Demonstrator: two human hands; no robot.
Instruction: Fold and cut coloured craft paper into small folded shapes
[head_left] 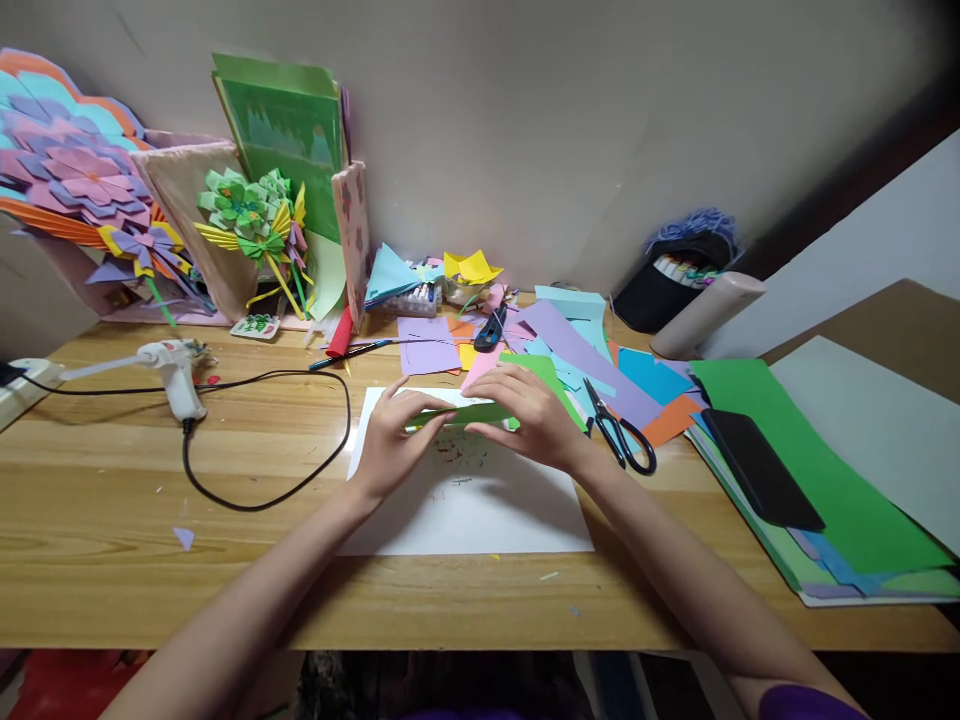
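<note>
A narrow folded strip of green paper (pixel 480 413) lies over a white sheet (pixel 480 510) in the middle of the wooden table. My left hand (pixel 394 440) pinches its left end between thumb and fingers. My right hand (pixel 532 415) presses down on its right part, with curled fingers over the strip and the thumb under its edge. Both hands grip the same strip. The white sheet carries small dark and red marks just below the strip.
Black-handled scissors (pixel 619 430) lie just right of my right hand. A white glue gun (pixel 176 375) with a looping black cord (pixel 300 470) sits at the left. Coloured paper scraps (pixel 592 355), a green sheet stack (pixel 825 470) with a black object (pixel 757 470), and paper flowers (pixel 247 215) surround the area.
</note>
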